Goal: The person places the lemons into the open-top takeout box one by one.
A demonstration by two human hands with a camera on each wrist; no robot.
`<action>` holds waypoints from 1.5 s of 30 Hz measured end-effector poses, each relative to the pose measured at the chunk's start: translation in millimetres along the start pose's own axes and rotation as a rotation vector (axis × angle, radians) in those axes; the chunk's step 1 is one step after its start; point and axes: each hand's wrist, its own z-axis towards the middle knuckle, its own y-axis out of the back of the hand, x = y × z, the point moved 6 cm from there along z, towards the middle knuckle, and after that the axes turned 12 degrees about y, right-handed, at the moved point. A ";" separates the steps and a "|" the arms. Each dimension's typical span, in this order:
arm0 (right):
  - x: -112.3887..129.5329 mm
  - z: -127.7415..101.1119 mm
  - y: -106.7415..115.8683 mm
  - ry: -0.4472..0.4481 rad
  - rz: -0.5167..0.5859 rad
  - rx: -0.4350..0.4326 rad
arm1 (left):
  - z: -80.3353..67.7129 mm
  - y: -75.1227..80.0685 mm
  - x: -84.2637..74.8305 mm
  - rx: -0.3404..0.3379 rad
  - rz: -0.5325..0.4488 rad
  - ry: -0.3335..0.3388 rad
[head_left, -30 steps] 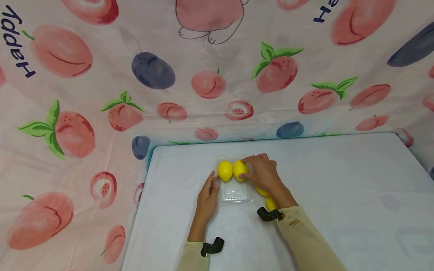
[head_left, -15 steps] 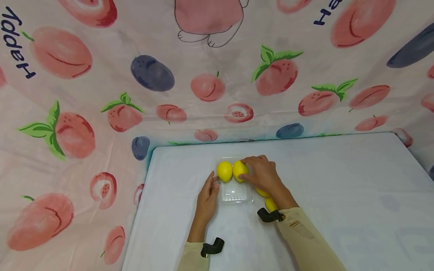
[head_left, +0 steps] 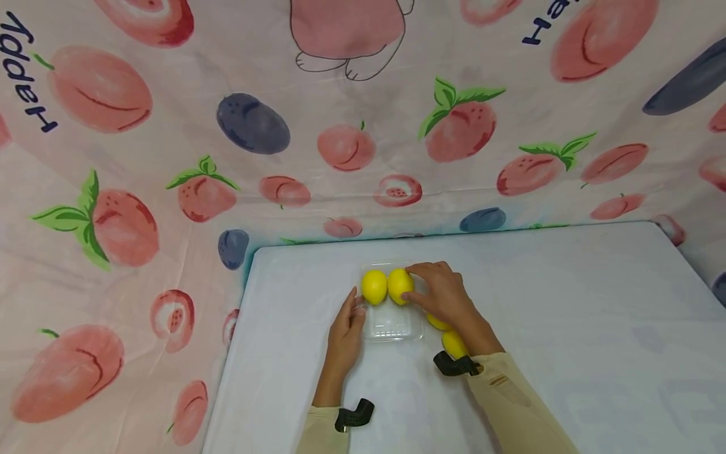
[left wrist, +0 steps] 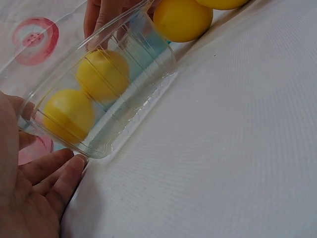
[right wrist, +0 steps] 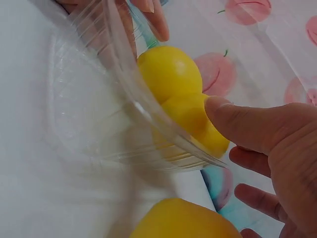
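Two yellow lemons sit side by side at the far end of a clear plastic container (head_left: 391, 326). My right hand (head_left: 442, 290) holds the right lemon (head_left: 400, 286) between thumb and fingers; in the right wrist view the thumb (right wrist: 242, 121) presses its near side. The left lemon (head_left: 374, 287) touches it. My left hand (head_left: 345, 331) lies along the container's left side, its fingers mostly straight and touching the wall near the rim. In the left wrist view, fingertips (left wrist: 72, 166) rest at the container's lower corner.
More lemons lie on the white table (head_left: 567, 315) right of the container, one lemon (head_left: 454, 344) partly under the right forearm, another lemon (head_left: 438, 321) mostly hidden by the wrist. A fruit-print cloth (head_left: 397, 126) hangs behind and at the left.
Hardly anything differs: both hands and the lemons keep their places, and the view shifts slightly. The right wrist has moved a little to the right and down.
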 end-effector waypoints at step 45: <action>-56.0 -85.2 16.2 -0.111 0.302 -0.023 | -3.2 2.8 3.7 0.019 0.005 -0.019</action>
